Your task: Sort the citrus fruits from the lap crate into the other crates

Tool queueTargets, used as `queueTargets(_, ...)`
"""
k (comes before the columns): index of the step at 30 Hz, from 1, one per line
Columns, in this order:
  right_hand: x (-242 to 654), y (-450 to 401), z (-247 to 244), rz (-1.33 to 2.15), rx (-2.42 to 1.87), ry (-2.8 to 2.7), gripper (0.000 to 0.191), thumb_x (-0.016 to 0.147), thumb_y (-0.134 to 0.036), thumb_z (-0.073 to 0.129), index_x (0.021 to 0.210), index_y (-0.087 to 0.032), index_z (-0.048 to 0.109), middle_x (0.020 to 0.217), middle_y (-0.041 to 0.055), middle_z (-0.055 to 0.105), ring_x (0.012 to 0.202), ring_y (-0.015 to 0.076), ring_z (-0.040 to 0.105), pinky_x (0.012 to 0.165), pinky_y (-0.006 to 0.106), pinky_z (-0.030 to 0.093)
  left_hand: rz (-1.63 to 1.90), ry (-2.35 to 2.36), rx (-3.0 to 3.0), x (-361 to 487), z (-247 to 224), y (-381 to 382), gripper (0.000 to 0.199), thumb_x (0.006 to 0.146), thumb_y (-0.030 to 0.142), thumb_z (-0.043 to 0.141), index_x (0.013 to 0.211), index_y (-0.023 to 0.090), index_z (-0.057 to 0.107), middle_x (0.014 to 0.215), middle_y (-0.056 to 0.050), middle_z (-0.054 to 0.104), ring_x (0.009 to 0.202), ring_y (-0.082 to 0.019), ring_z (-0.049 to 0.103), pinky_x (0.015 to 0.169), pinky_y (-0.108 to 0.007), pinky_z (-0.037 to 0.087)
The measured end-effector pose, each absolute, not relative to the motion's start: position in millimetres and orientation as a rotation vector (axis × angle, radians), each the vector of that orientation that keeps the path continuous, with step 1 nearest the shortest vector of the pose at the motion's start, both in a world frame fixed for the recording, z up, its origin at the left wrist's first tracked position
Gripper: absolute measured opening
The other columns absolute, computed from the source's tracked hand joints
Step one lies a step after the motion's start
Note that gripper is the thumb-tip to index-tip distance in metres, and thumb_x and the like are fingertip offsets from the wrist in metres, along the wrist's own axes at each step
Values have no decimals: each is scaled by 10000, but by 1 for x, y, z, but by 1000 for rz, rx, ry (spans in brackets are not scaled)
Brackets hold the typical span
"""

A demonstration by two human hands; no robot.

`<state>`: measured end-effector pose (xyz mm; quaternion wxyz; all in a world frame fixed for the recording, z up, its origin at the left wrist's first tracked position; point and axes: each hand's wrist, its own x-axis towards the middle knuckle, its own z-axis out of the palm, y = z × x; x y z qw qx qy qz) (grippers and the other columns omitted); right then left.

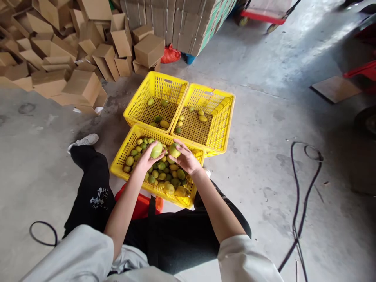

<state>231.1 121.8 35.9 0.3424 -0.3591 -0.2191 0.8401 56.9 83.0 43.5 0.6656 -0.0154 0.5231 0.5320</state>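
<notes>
My left hand (147,157) holds a green-yellow lemon (156,150) above the near yellow crate (120,159). My right hand (187,158) has its fingers around another green-yellow lemon (174,150), a short gap to the right of the first. Many green and yellow lemons (169,188) fill the near crate below both hands. Behind it stand two more yellow crates side by side. Several lemons lie on the bottom of the back left crate (132,102), and several more in the back right crate (225,124).
Open cardboard boxes (84,88) are heaped at the upper left, beside a large wrapped stack (185,23). A red-edged cart (263,15) stands at the top. Black cable (299,227) lies on the floor to the right. Something red (141,205) is below the near crate.
</notes>
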Motion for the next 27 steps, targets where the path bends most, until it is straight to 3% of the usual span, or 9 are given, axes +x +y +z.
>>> queueTargets(5, 222, 121, 34, 2349, -1065, -713, 391, 626, -285, 856, 945, -223, 638, 789, -21, 606, 574, 97, 593, 384, 156, 381, 1075, 1280, 171, 47, 37, 77, 217, 818, 336, 737, 990, 204, 718, 931, -97, 717, 676, -165, 698, 412, -145, 416)
queueTargets(10, 224, 118, 21, 2372, -1294, -1152, 364, 606, -310, 884, 877, -224, 657, 681, -33, 589, 454, 71, 525, 344, 154, 370, 839, 1364, 356, 38, 36, 67, 247, 794, 366, 765, 1004, 235, 747, 817, -67, 717, 551, -143, 640, 391, -152, 383)
queueTargets(14, 238, 120, 1, 2618, -901, -1715, 285, 621, -355, 890, 749, -207, 684, 525, -67, 540, 363, 33, 396, 314, 150, 295, 668, 1510, 429, 32, 23, 60, 207, 766, 396, 796, 832, 207, 742, 623, -48, 651, 485, -152, 581, 373, -179, 365)
queueTargets(17, 247, 126, -6, 2371, -1120, -2043, 333, 580, -387, 914, 668, -189, 662, 493, -47, 533, 381, 63, 433, 347, 184, 337, 668, 1690, 550, 33, 12, 64, 261, 710, 406, 843, 768, 184, 716, 612, -52, 621, 549, -187, 615, 433, -217, 439)
queueTargets(19, 252, 133, -3, 1835, -1501, -2063, 357, 602, -418, 900, 765, -190, 679, 644, 16, 629, 546, 149, 592, 471, 252, 489, 809, 1794, 680, 37, 9, 76, 290, 752, 433, 806, 877, 185, 723, 776, -85, 677, 720, -237, 688, 584, -279, 549)
queueTargets(21, 260, 141, 5, 1218, -1734, -1911, 496, 700, -478, 823, 1077, -198, 663, 1011, 117, 680, 912, 267, 683, 729, 374, 593, 1057, 1888, 862, 42, 10, 96, 380, 820, 444, 739, 1104, 194, 696, 1112, -142, 680, 1058, -302, 678, 856, -382, 578)
queueTargets(22, 264, 145, 10, 962, -1773, -1823, 641, 748, -511, 773, 1270, -198, 574, 1229, 171, 611, 1124, 315, 633, 871, 442, 577, 1198, 1927, 976, 44, 12, 107, 476, 842, 440, 715, 1244, 198, 639, 1310, -167, 601, 1250, -324, 585, 998, -424, 523)
queueTargets(24, 272, 151, 19, 640, -1770, -1729, 963, 791, -572, 708, 1538, -181, 243, 1540, 249, 299, 1431, 375, 381, 1076, 545, 451, 1429, 1968, 1231, 47, 14, 128, 750, 850, 449, 702, 1495, 206, 407, 1611, -189, 262, 1495, -337, 291, 1174, -464, 352)
queueTargets(27, 279, 154, 26, 523, -1727, -1790, 1231, 789, -634, 687, 1581, -168, -133, 1630, 268, -66, 1545, 394, 101, 1172, 565, 327, 1496, 1949, 1616, 45, 7, 138, 940, 891, 482, 632, 1612, 210, 94, 1669, -164, -154, 1558, -332, 46, 1239, -468, 205)
